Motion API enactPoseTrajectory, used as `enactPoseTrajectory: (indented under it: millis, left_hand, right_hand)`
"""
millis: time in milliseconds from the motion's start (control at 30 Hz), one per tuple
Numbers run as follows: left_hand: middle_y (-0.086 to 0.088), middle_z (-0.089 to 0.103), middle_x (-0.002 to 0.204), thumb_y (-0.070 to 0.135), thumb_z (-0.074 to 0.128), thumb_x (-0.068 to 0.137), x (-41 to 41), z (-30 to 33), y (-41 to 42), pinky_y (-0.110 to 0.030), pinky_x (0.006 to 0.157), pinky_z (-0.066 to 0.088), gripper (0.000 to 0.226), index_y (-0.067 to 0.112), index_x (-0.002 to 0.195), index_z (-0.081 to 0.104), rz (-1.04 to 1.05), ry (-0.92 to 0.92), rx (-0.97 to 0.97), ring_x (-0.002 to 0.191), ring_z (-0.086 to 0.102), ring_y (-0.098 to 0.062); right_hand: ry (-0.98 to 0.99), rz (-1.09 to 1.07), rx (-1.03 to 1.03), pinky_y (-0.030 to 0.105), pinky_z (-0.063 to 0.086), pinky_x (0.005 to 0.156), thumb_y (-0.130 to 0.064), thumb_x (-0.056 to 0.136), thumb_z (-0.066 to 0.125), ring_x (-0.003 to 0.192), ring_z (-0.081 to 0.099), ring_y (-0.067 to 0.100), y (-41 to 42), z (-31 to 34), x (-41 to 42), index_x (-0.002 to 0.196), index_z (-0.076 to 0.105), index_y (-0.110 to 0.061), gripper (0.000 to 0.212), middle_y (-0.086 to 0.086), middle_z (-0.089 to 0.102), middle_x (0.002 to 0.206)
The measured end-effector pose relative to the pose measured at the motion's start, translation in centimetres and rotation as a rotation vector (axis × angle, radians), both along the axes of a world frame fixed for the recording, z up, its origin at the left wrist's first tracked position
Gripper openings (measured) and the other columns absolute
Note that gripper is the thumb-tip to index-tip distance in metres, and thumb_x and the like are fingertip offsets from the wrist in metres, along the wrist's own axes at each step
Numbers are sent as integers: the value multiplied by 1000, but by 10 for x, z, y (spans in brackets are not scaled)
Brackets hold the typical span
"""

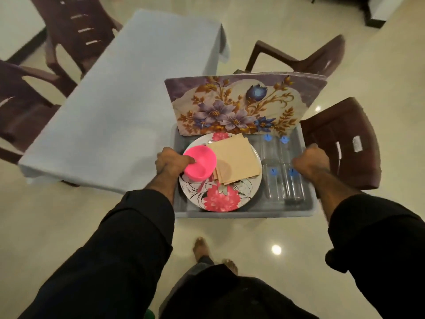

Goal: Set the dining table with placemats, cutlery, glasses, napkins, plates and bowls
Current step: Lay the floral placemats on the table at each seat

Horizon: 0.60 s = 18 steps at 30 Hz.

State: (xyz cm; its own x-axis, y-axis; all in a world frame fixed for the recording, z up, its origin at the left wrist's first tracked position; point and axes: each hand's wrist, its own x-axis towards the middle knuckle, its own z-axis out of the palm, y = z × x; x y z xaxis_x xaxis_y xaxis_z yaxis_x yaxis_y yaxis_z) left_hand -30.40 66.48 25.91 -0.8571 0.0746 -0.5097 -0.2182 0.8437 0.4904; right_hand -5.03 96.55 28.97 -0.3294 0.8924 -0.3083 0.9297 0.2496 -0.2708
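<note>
Both hands — left hand (171, 163), right hand (310, 161) — grip the grey tray's (243, 212) side rims.

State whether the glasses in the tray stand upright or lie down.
Lying down: the glasses show their long clear sides flat on the tray floor.

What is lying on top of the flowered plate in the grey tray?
On the flowered plate lie a pink bowl and a stack of beige napkins. Something pink and some metal edges peek from under them, perhaps cutlery, but they are mostly covered, so I cannot tell.
</note>
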Motion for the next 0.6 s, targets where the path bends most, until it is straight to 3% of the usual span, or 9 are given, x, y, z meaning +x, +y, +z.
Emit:
enactPoseTrajectory:
  millis: [100, 233, 300, 433, 600]
  left_hand:
    - [-13, 69, 122, 52, 101, 57, -10, -10, 42, -48, 86, 64, 90, 8, 126, 65, -104, 11, -17, 108, 70, -35]
    - [-11, 73, 112, 52, 100, 57, -19, -20, 85, -44, 81, 65, 84, 6, 119, 68, -196, 17, -43, 99, 72, -32]
    - [-11, 74, 110, 55, 99, 57, -26, -28, 103, -41, 77, 64, 83, 7, 118, 68, -215, 9, -62, 94, 72, -31]
    - [-8, 69, 112, 50, 98, 65, -42, -46, 139, -36, 70, 56, 84, 5, 126, 63, -207, -17, -85, 90, 64, -26]
    - [-11, 66, 118, 46, 98, 67, -64, -91, 171, -36, 73, 52, 85, 3, 130, 59, -125, -52, -99, 97, 61, -26]
  right_hand:
    - [-6, -106, -5, 36, 46, 77, -16, 93, 69, 100, 62, 35, 19, -15, 13, 130, 51, 2, 45, 17, 60, 112]
    - [-6, -187, -30, 38, 49, 78, -18, 92, 68, 110, 65, 40, 47, -37, 22, 131, 49, 1, 48, 21, 63, 124]
    - [-12, -201, -42, 38, 49, 76, -20, 92, 69, 106, 64, 38, 63, -49, 21, 131, 49, 0, 48, 20, 63, 123]
    - [-24, -199, -81, 38, 51, 74, -21, 93, 70, 101, 65, 34, 99, -81, 5, 132, 49, -2, 48, 17, 63, 120]
    - [-26, -156, -129, 31, 46, 57, -23, 93, 74, 84, 60, 24, 146, -135, -28, 128, 49, -7, 46, 11, 60, 107]
